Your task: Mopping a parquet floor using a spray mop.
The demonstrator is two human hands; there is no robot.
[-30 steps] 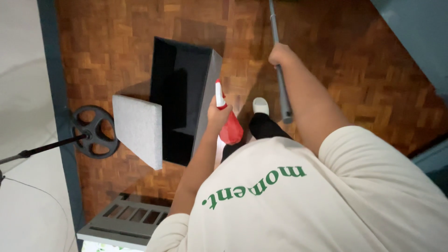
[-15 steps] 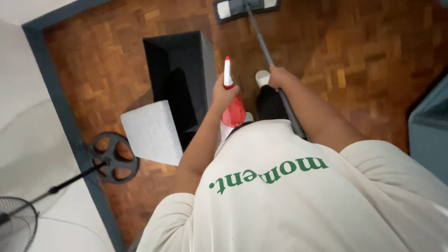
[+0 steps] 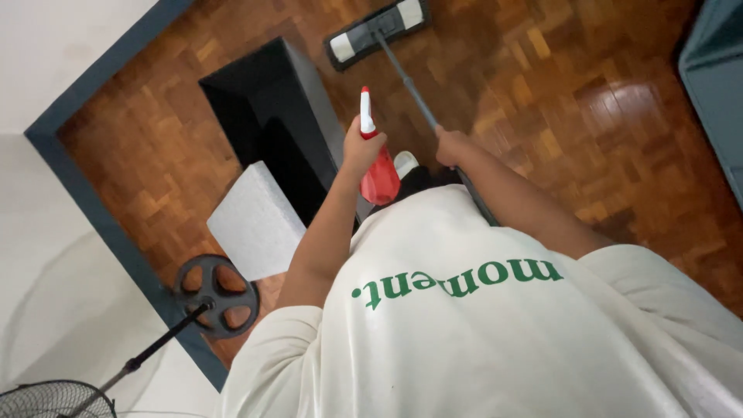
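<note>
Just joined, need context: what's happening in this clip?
A person in a cream shirt stands on a wood parquet floor, seen from above. The left hand holds a red spray bottle with its white nozzle pointing away from the body. The right hand grips the handle of a flat mop, whose head rests on the floor ahead. A black cabinet, a pale grey block and a fan stand base sit to the left.

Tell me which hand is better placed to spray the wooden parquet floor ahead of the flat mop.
Left. The left hand grips the red spray bottle, its white nozzle aimed ahead, while the right hand is occupied holding the grey mop handle.
</note>
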